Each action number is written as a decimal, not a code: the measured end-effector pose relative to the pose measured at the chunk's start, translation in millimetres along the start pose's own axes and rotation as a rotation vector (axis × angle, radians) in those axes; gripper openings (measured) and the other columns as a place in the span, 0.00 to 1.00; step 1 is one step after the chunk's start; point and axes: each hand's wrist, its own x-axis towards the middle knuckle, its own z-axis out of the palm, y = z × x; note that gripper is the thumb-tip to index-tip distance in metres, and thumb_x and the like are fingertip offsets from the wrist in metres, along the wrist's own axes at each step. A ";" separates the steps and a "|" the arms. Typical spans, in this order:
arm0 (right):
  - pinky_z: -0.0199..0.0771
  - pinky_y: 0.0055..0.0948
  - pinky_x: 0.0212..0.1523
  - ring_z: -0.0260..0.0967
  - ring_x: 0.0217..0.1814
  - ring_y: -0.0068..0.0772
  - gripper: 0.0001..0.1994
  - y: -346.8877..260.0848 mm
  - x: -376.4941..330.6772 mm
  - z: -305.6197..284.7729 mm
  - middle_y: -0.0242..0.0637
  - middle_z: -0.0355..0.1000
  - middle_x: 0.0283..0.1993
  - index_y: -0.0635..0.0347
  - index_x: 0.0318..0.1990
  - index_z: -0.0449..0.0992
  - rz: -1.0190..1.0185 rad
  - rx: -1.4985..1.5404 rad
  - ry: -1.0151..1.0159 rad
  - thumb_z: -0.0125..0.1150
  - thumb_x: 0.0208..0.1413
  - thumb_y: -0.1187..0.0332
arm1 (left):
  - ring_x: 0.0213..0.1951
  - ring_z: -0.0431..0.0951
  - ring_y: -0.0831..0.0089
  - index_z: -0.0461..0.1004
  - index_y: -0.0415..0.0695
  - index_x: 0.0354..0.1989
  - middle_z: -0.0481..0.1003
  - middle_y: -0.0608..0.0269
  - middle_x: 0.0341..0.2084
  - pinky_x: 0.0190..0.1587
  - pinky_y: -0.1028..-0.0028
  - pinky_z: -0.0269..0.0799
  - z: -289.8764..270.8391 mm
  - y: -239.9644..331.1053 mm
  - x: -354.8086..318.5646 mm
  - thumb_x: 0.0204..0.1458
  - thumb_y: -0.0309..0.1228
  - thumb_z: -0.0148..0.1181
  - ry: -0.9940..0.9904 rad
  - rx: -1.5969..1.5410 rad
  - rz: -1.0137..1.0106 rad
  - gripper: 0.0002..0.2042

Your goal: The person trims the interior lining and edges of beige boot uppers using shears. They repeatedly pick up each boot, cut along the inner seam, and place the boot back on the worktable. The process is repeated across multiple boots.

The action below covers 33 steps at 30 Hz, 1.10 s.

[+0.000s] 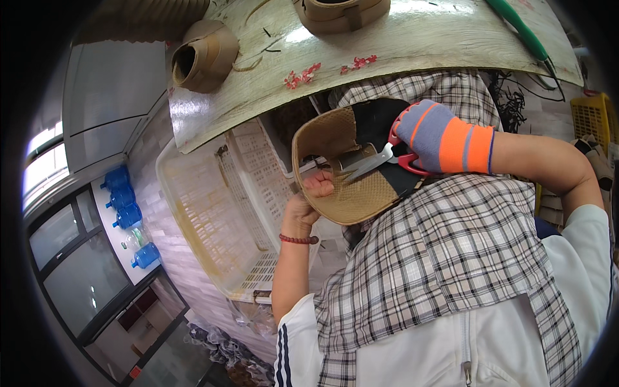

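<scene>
I see a plaid apron (445, 258) across the lap. Above it, a tan woven shoe upper (335, 164), curved, pinched by my bare left hand (314, 187). My gloved right hand (442, 138) grips red-handled scissors (380, 161), blades slightly parted on it.

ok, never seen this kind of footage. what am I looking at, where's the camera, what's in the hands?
One picture, from a fisheye camera worn on a person's head, looking down at their own hands; that is why straight edges bend. No machine here. The bare left hand grips the rim of a tan woven shoe upper. The right hand, in a grey and orange glove, holds scissors with red handles, blades against the upper. A checked apron covers the lap. Ahead, a wooden table carries more tan shoe uppers. A pale plastic crate stands below.
</scene>
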 end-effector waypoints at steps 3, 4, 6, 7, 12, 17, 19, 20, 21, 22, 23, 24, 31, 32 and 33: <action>0.78 0.37 0.40 0.79 0.39 0.43 0.16 -9.3 8.8 -0.2 0.38 0.80 0.34 0.51 0.42 0.83 0.008 -0.025 -0.045 0.71 0.42 0.62 | 0.39 0.82 0.70 0.74 0.34 0.45 0.81 0.56 0.39 0.45 0.75 0.78 17.6 -0.4 -4.1 0.47 0.18 0.68 -0.025 0.008 0.033 0.16; 0.78 0.37 0.39 0.79 0.38 0.43 0.16 -9.6 11.6 0.7 0.38 0.80 0.34 0.51 0.42 0.83 0.021 -0.015 -0.062 0.71 0.43 0.61 | 0.39 0.81 0.71 0.74 0.34 0.45 0.81 0.56 0.39 0.45 0.76 0.78 23.8 0.7 -6.8 0.47 0.18 0.69 -0.019 0.007 0.044 0.16; 0.78 0.37 0.37 0.79 0.37 0.43 0.15 -9.7 17.6 4.2 0.39 0.80 0.33 0.52 0.41 0.83 -0.008 -0.091 -0.089 0.70 0.43 0.61 | 0.38 0.81 0.72 0.74 0.34 0.45 0.81 0.57 0.38 0.45 0.76 0.78 22.9 -1.4 -10.8 0.46 0.18 0.69 -0.001 0.001 0.057 0.16; 0.78 0.37 0.36 0.80 0.37 0.43 0.15 -10.0 20.0 5.3 0.40 0.80 0.33 0.52 0.41 0.83 -0.022 -0.128 -0.101 0.69 0.44 0.61 | 0.38 0.81 0.72 0.75 0.35 0.44 0.81 0.58 0.37 0.45 0.76 0.78 19.6 -2.1 -10.6 0.46 0.17 0.69 0.008 -0.001 0.055 0.16; 0.78 0.37 0.32 0.80 0.34 0.42 0.12 -14.9 30.1 6.2 0.41 0.79 0.31 0.56 0.36 0.82 -0.065 -0.204 -0.132 0.68 0.44 0.62 | 0.35 0.81 0.74 0.75 0.37 0.43 0.80 0.61 0.33 0.43 0.76 0.79 13.0 -7.4 -9.8 0.46 0.16 0.69 0.075 -0.014 0.095 0.15; 0.78 0.38 0.29 0.80 0.32 0.41 0.11 -16.3 37.5 6.4 0.38 0.79 0.29 0.55 0.34 0.81 -0.075 -0.253 -0.167 0.67 0.44 0.61 | 0.34 0.81 0.74 0.75 0.39 0.42 0.80 0.63 0.30 0.41 0.74 0.80 12.7 -9.1 -9.1 0.46 0.16 0.69 0.164 -0.031 0.079 0.15; 0.77 0.38 0.28 0.80 0.32 0.41 0.11 -14.7 36.8 6.6 0.37 0.79 0.28 0.55 0.34 0.81 -0.086 -0.269 -0.160 0.67 0.45 0.61 | 0.34 0.81 0.74 0.75 0.39 0.42 0.80 0.63 0.30 0.42 0.73 0.80 14.1 -9.2 -8.3 0.46 0.16 0.69 0.167 -0.031 0.071 0.15; 0.77 0.38 0.28 0.80 0.32 0.41 0.11 -17.1 36.7 1.8 0.37 0.79 0.28 0.54 0.35 0.81 -0.053 -0.287 -0.213 0.66 0.46 0.60 | 0.34 0.81 0.74 0.75 0.39 0.42 0.80 0.63 0.30 0.42 0.72 0.80 15.2 -9.7 -9.1 0.46 0.16 0.70 0.174 -0.032 0.069 0.15; 0.77 0.38 0.28 0.80 0.32 0.42 0.11 -21.4 36.5 -7.9 0.37 0.79 0.28 0.54 0.36 0.81 -0.019 -0.305 -0.265 0.66 0.47 0.60 | 0.34 0.81 0.73 0.75 0.39 0.42 0.80 0.63 0.30 0.42 0.72 0.80 15.8 -10.0 -10.3 0.45 0.16 0.70 0.170 -0.025 0.064 0.15; 0.77 0.39 0.29 0.80 0.32 0.42 0.12 -23.2 36.1 -12.7 0.37 0.79 0.27 0.54 0.37 0.81 0.014 -0.322 -0.318 0.66 0.48 0.59 | 0.34 0.81 0.73 0.76 0.39 0.42 0.80 0.63 0.30 0.42 0.71 0.80 16.2 -10.2 -12.1 0.45 0.17 0.70 0.166 -0.017 0.059 0.15; 0.78 0.39 0.30 0.80 0.32 0.43 0.12 -17.4 30.1 -14.9 0.36 0.79 0.27 0.54 0.38 0.81 0.049 -0.258 -0.260 0.65 0.49 0.59 | 0.34 0.82 0.73 0.76 0.39 0.42 0.80 0.63 0.31 0.42 0.71 0.80 18.5 -9.0 -11.0 0.45 0.17 0.70 0.146 -0.008 0.053 0.15; 0.78 0.39 0.31 0.79 0.32 0.44 0.13 -4.0 21.3 -13.7 0.36 0.79 0.28 0.54 0.40 0.81 0.076 -0.188 -0.201 0.65 0.50 0.58 | 0.34 0.81 0.72 0.76 0.39 0.42 0.80 0.64 0.30 0.42 0.71 0.79 21.6 -8.8 -11.2 0.45 0.17 0.70 0.152 0.009 0.065 0.15; 0.77 0.39 0.46 0.76 0.46 0.46 0.20 21.8 -22.1 -18.0 0.44 0.78 0.40 0.57 0.47 0.80 0.017 0.022 -0.100 0.70 0.46 0.60 | 0.37 0.81 0.72 0.76 0.41 0.42 0.80 0.65 0.32 0.43 0.71 0.79 20.0 -14.6 -11.8 0.43 0.16 0.71 0.193 0.037 0.113 0.17; 0.77 0.39 0.45 0.76 0.45 0.46 0.20 18.9 -20.5 -17.4 0.43 0.78 0.40 0.57 0.46 0.80 0.018 0.035 -0.121 0.70 0.45 0.60 | 0.37 0.81 0.72 0.76 0.41 0.43 0.79 0.65 0.33 0.43 0.71 0.79 17.9 -15.0 -11.2 0.43 0.16 0.71 0.188 0.041 0.114 0.17; 0.77 0.39 0.45 0.76 0.45 0.46 0.20 17.1 -18.7 -16.2 0.43 0.78 0.39 0.56 0.46 0.80 0.018 0.048 -0.142 0.70 0.45 0.60 | 0.38 0.81 0.72 0.76 0.41 0.43 0.79 0.65 0.35 0.44 0.71 0.79 15.6 -15.2 -10.3 0.43 0.16 0.71 0.189 0.032 0.111 0.18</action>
